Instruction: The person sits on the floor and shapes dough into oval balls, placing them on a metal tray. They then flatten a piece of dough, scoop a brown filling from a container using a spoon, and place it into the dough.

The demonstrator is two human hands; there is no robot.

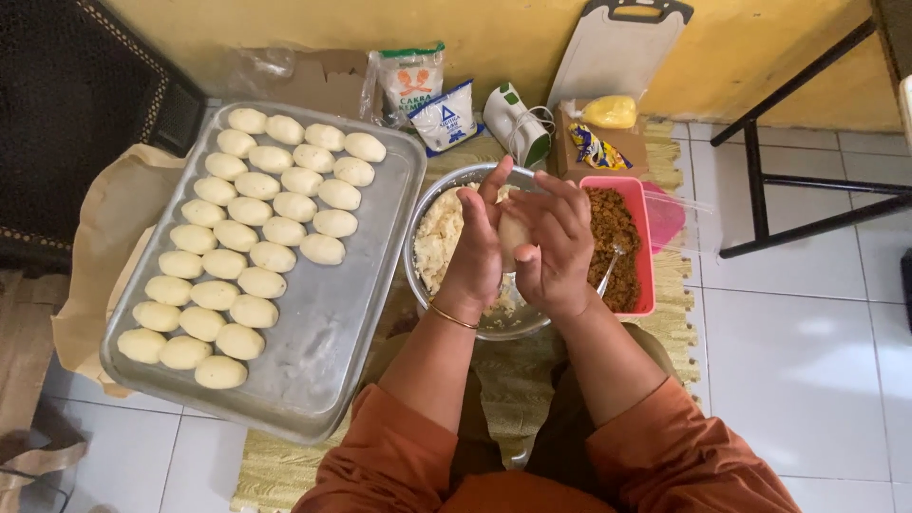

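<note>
Both hands, left hand (472, 249) and right hand (556, 242), are cupped together, clamped on a pale dough piece (514, 235) above the metal bowl (427, 204); the shaping step seems in hand; left of the grip, the tray (328, 332) of dough ovals (249, 211) has bare room for setting it down gently.

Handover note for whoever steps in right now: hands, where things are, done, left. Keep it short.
Left hand and right hand: both cupped around one dough piece, held above the metal bowl.
Metal bowl: on the mat in front of the person, with pale dough left in it.
Pink tub: right of the bowl, holds brown filling with a spoon in it.
Tray: left of the bowl, with rows of shaped dough balls on its left part.
Done: the balls on the tray.
Left: the piece in hand, plus the dough in the bowl; the tray's right part is bare.
</note>
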